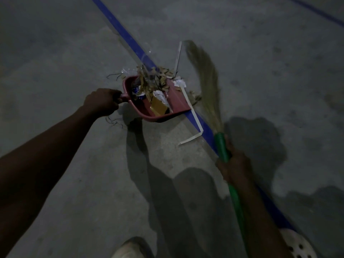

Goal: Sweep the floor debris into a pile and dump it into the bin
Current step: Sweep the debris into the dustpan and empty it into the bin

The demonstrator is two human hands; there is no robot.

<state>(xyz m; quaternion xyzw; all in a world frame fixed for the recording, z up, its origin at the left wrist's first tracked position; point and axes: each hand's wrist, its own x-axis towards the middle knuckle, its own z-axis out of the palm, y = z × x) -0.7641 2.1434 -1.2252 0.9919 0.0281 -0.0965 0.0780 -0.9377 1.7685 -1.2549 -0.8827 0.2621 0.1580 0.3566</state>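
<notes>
A red dustpan (pixel 176 104) sits on the grey concrete floor at mid frame, and my left hand (pixel 101 102) grips its handle. Dry leaves, paper scraps, clear plastic and a yellow card (pixel 158 107) lie heaped inside it. My right hand (pixel 235 167) grips the green handle of a grass broom (pixel 206 79). The bristles reach up and to the right of the pan, blurred. A long white strip (pixel 195 118) lies bent across the pan's right edge and on the floor.
A blue painted line (pixel 119 30) runs diagonally across the floor under the pan. A second blue line (pixel 316 12) crosses the top right corner. Thin dark wire scraps (pixel 113 121) lie left of the pan. My feet in light shoes (pixel 130 248) show at the bottom.
</notes>
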